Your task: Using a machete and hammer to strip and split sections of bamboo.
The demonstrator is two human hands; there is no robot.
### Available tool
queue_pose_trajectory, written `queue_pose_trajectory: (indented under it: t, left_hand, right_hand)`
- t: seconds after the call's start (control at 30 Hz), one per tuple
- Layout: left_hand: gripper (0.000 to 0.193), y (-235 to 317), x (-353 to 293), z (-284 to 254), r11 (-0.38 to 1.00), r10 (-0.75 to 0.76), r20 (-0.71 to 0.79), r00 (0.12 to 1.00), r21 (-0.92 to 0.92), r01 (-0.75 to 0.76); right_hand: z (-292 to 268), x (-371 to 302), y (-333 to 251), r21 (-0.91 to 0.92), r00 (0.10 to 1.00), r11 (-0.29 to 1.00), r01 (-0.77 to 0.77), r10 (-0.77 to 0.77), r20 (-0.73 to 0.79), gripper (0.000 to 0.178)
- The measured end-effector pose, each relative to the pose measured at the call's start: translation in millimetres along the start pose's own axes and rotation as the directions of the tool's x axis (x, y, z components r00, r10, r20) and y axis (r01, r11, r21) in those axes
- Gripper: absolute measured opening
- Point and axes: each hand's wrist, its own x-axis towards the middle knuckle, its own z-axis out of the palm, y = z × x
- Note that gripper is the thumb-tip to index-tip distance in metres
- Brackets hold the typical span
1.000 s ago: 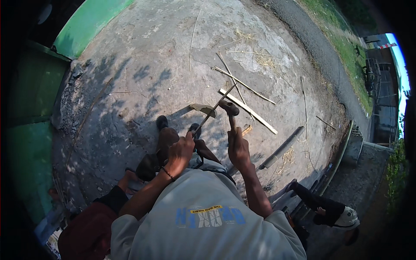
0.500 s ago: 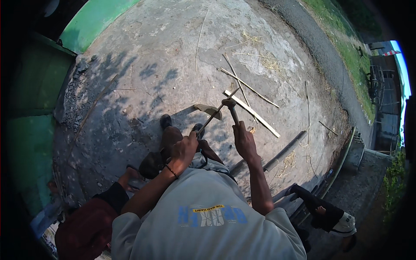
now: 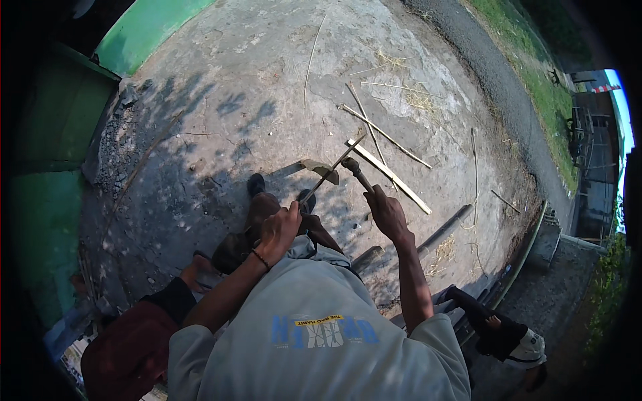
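My left hand, a beaded bracelet at its wrist, is closed on the near end of a long, thin, dark rod-like tool. The tool slants away to the upper right; whether it is a rod or a blade seen on edge I cannot tell. My right hand grips the handle of a hammer, whose dark rounded head is close beside the thin tool. Under that tool lies a curved, flat, brownish piece, partly crossed by it. A pale wooden strip rests on the ground beyond the hammer.
Thin sticks lie scattered on the rough concrete ground. A dark pole is at the right. One person is low at the left, another at the lower right. A green wall stands left, with rubble beside it.
My right hand has shifted slightly right, and the hammer handle now leans more to the left. Its head has dropped a little nearer me. My left hand keeps its hold, slightly left of before.
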Motion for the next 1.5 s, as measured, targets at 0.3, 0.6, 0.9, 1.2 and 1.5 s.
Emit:
queue_pose_trajectory:
  t: [0.3, 0.6, 0.9, 1.2, 1.5]
  left_hand:
    - [0.021, -9.9, -4.7, 5.5, 0.998, 0.067, -0.138, 0.988, 0.021, -0.065]
    - [0.017, -28.4, 10.1, 9.2, 0.999, -0.005, -0.208, 0.978, -0.054, -0.006]
    - [0.017, -21.3, 7.3, 25.1, 0.997, 0.065, -0.205, 0.977, -0.03, -0.073]
    - [0.025, -23.1, 2.6, 33.0, 0.986, 0.155, -0.264, 0.952, -0.026, -0.167]
    - [0.022, -23.0, 7.0, 27.6, 0.992, 0.126, -0.229, 0.965, 0.01, -0.127]
  right_hand:
    - [22.1, -4.3, -11.3, 0.314, 0.934, 0.92, 0.235, -0.124, -0.335, 0.011]
    - [4.5, 0.0, -34.8, 0.447, 0.958, 0.892, -0.073, 0.188, -0.218, 0.025]
    - [44.7, 30.1, -5.0, 0.106, 0.996, 0.991, 0.085, -0.081, -0.047, 0.018]
    - [15.3, 12.8, -8.4, 0.228, 0.872, 0.882, 0.412, -0.308, -0.381, 0.021]
    - [-1.2, 25.8, -21.3, 0.237, 0.965, 0.959, 0.156, -0.098, -0.242, 0.015]
